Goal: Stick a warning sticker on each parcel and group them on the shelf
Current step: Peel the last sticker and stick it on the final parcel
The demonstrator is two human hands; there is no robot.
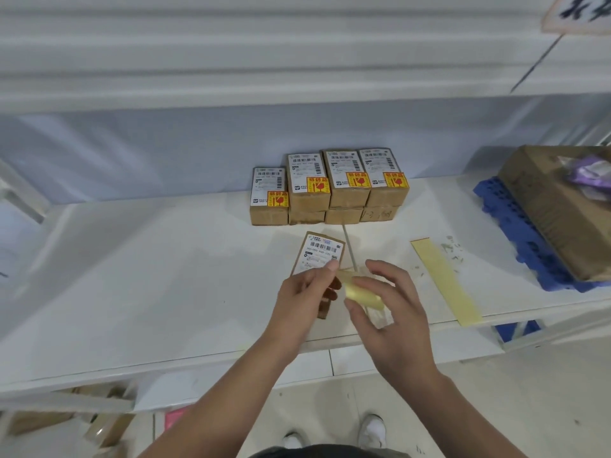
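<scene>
Your left hand (305,294) at frame centre has its fingers (331,265) pinched on the left end of a curled yellowish backing strip (362,294). Your right hand (393,312) has fingers loosely curved, thumb under the strip's right end. The unstickered parcel (319,254) lies on the shelf (148,276) just behind your left fingers. Stickered parcels (329,186) sit grouped further up.
</scene>
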